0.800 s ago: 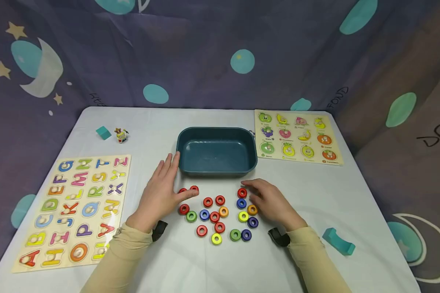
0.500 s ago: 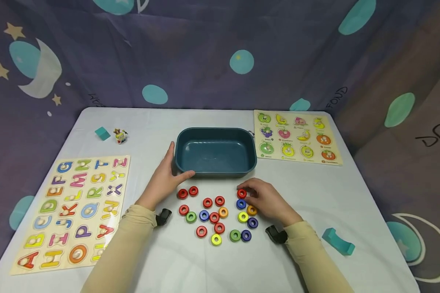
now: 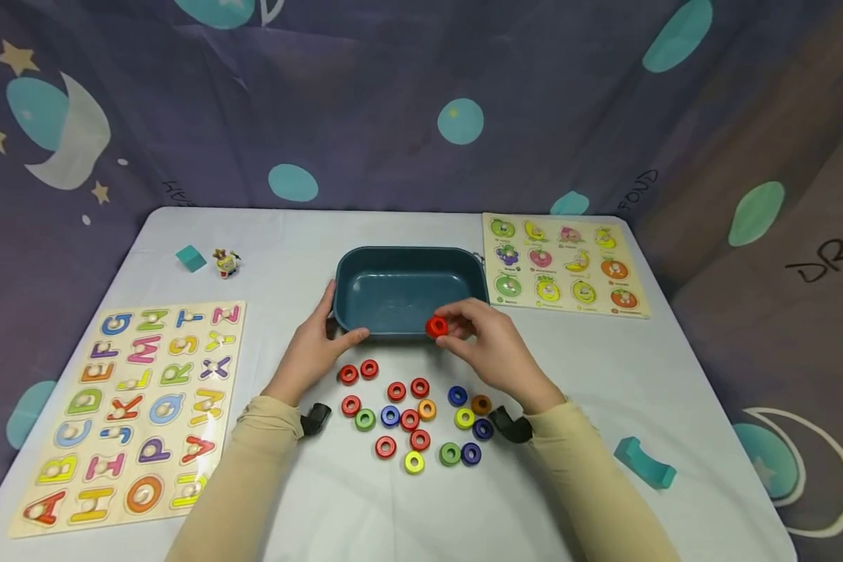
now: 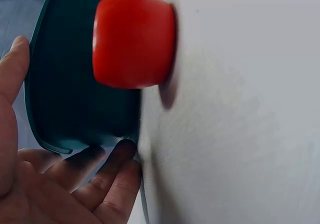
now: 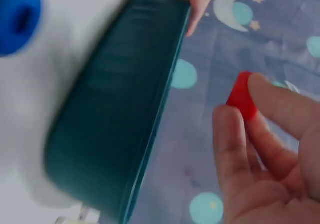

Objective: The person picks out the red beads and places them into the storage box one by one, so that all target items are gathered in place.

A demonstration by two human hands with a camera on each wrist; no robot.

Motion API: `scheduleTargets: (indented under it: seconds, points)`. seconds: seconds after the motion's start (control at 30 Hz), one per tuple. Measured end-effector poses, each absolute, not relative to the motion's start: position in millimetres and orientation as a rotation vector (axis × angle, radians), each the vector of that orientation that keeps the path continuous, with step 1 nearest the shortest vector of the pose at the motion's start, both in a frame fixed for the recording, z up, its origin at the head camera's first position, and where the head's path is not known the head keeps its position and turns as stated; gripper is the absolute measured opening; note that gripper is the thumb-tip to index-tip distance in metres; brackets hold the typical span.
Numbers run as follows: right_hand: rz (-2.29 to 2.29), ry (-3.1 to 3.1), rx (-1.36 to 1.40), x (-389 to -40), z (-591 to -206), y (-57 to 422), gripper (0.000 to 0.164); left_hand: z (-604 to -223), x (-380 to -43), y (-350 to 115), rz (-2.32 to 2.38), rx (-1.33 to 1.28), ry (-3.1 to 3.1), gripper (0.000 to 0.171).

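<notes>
A dark teal plastic bin point(image 3: 410, 293) stands at the middle of the table. My left hand point(image 3: 307, 355) holds its near left corner, with the thumb along the front rim and the fingers against the left end, low down in the left wrist view. My right hand point(image 3: 495, 347) pinches a red ring point(image 3: 437, 326) between thumb and fingertips, raised at the bin's front rim. In the right wrist view the red ring point(image 5: 242, 96) shows beyond the bin's rim. Several coloured rings lie loose in front, among them a blue ring point(image 3: 457, 396) and a yellow ring point(image 3: 414, 462).
At left lies a letter puzzle board point(image 3: 129, 414); a fruit puzzle board point(image 3: 565, 265) is at the back right. A teal arch block point(image 3: 645, 463) sits at right. A small teal block point(image 3: 191, 258) and a toy figure point(image 3: 225, 263) stand at the back left.
My left hand has moved from above the rings onto the bin's corner. My right hand has picked up the red ring and carried it up and left to the bin's front rim.
</notes>
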State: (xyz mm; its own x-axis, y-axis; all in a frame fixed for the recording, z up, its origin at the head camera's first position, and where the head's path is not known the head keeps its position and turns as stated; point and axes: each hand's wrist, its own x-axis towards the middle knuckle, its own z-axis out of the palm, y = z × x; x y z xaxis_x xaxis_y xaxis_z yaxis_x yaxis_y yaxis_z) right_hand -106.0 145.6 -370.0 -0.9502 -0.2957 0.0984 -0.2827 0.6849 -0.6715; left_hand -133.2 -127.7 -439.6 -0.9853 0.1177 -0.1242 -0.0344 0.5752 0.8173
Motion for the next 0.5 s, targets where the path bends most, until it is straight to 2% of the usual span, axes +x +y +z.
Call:
scheduleTargets:
  seconds: [0.23, 0.5]
  points:
    - [-0.941, 2.864, -0.351, -157, -379, 105, 0.028, -447, -134, -132, 1.374, 0.096, 2.621, 0.104]
    - [-0.714, 2.841, -0.317, -179, -397, 88, 0.025, -448, -135, -131, 1.412, 0.093, 2.608, 0.104]
